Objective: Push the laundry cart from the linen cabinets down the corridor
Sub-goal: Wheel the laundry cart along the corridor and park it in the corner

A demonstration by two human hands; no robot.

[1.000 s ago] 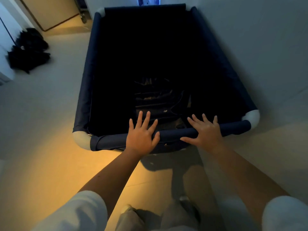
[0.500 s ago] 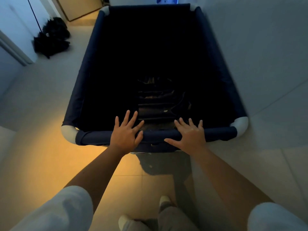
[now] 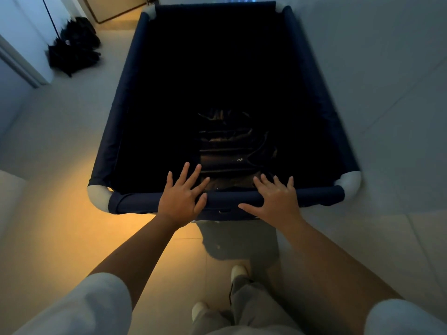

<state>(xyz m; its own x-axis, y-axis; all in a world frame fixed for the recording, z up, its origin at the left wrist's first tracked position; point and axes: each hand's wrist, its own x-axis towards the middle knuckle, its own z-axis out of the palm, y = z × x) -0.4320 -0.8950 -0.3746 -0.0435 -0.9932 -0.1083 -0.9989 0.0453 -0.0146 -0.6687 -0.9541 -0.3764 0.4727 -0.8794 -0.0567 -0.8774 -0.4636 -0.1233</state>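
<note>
The laundry cart [image 3: 135,201] is a deep dark-blue fabric bin with white corner pieces, filling the middle of the view. Dark folded items [image 3: 225,151] lie at its bottom near me. My left hand [image 3: 180,198] lies flat on the near rim bar, fingers spread and pointing forward. My right hand [image 3: 278,201] rests on the same bar a little to the right, fingers over the top and thumb along the near side. Neither hand curls around the bar.
A pale wall [image 3: 387,68] runs close along the cart's right side. A heap of black bags [image 3: 72,49] sits on the floor ahead left, by a wall corner [image 3: 21,64]. A door [image 3: 113,6] stands ahead. My feet are just behind the cart.
The cart and I have moved forward along the corridor; the black heap and the door now sit nearer and further right in view. Both hands stay flat on the near rim.
</note>
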